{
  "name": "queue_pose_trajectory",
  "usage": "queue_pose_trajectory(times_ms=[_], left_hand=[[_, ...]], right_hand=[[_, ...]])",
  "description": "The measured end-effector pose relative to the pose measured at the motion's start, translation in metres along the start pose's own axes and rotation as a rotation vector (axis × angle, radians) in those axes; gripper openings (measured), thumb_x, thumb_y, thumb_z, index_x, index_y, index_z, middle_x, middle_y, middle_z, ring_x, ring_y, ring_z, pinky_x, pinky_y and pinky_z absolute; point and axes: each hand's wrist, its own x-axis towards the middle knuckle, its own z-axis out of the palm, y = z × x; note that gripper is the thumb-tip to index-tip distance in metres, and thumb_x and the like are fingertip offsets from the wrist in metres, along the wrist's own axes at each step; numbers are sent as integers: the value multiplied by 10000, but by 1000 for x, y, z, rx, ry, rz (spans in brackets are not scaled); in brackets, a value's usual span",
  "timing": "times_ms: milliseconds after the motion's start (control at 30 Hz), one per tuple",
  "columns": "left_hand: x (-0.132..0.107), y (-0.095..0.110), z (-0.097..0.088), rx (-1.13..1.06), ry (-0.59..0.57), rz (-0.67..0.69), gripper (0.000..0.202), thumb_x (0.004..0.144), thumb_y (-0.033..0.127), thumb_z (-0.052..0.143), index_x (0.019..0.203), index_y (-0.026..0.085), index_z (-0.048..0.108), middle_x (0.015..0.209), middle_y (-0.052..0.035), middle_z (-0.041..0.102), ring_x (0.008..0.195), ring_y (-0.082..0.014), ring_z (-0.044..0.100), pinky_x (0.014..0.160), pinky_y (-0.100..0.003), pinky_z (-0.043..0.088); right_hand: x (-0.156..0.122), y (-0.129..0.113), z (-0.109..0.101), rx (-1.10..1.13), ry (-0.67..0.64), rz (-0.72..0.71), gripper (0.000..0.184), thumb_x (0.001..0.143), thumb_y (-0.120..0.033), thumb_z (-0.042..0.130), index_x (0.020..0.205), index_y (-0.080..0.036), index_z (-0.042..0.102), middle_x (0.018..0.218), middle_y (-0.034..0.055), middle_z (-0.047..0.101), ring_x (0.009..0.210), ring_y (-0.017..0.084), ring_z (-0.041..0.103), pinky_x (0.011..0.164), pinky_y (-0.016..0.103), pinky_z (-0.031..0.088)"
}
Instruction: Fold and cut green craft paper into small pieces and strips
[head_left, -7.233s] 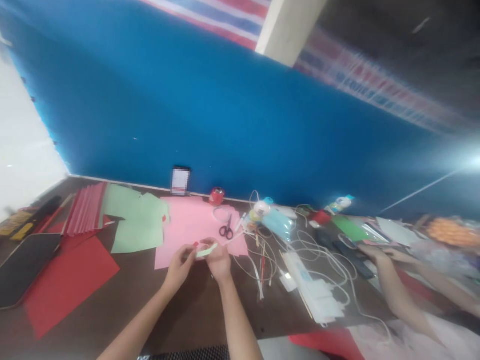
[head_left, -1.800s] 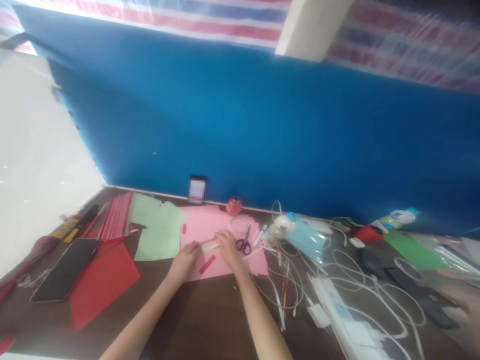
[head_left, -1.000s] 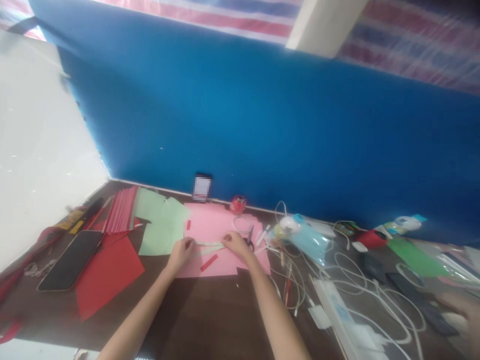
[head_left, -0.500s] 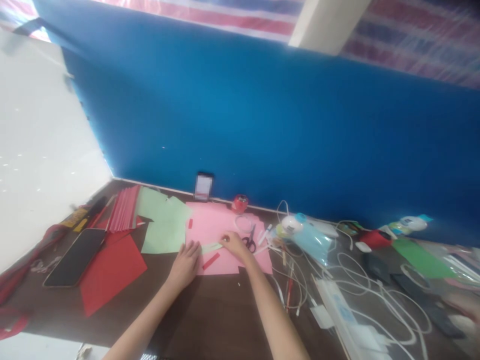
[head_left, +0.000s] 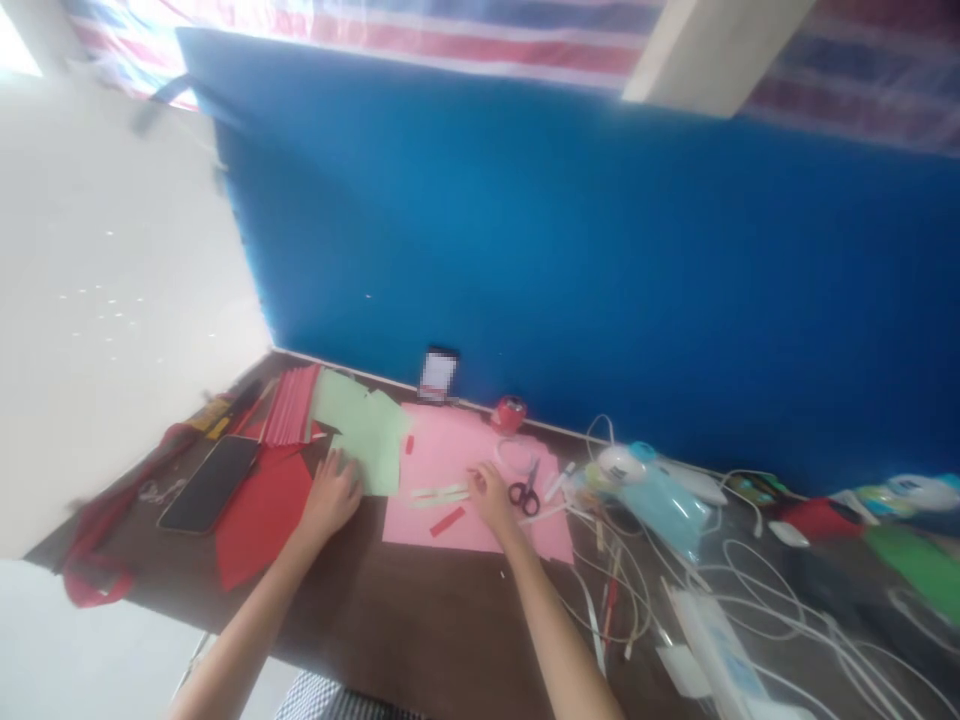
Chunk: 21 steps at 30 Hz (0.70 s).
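Observation:
My left hand (head_left: 335,492) rests with its fingers spread at the lower left edge of the light green paper (head_left: 384,458), close to the red paper (head_left: 259,530). My right hand (head_left: 491,492) is over the pink paper (head_left: 435,430), its fingers curled together beside the right end of some thin pale green strips (head_left: 439,494). Whatever it may pinch is too blurred to name. A short red strip (head_left: 448,522) lies below the green ones. To the right of my right hand are dark-handled scissors (head_left: 525,495).
Pleated red paper (head_left: 292,405) and a dark phone (head_left: 210,485) lie at the left. A small red object (head_left: 508,412) sits near the blue wall (head_left: 487,230). White cables (head_left: 780,600), a power strip (head_left: 716,640) and a light blue packet (head_left: 671,505) crowd the right side.
My left hand has moved left, off the pink paper to the green paper's edge. My right hand has drawn slightly away from the green strips. The whole view has shifted.

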Motion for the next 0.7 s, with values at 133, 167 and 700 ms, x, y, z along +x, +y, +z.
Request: queue_pose_trajectory(times_ms=[133,167,700], left_hand=[[6,-43,-12,9,68,-45,307,766,231,438,1025,137,572,1186,-160,468,1126,-284,429,916,-415,362],[8,-51,-16,4,94,-98,316,763,223,432,1028,130,576,1152,-160,483,1083,-274,462,901,-401,376],[52,-91,-35,185,207,-589,575,741,292,443,1192,-60,398,1141,-294,456,1066,-342,462,866,-424,360]], right_hand=[[3,-19,21,22,-51,-59,152,786,-201,420,856,-183,553,837,46,557,777,159,534,711,292,446],[4,-24,26,25,-69,-74,155,791,-202,416,856,-183,555,835,46,557,780,160,532,714,293,447],[-29,-36,54,-102,-74,-189,158,830,-180,391,832,-203,546,826,57,559,823,188,513,760,340,432]])
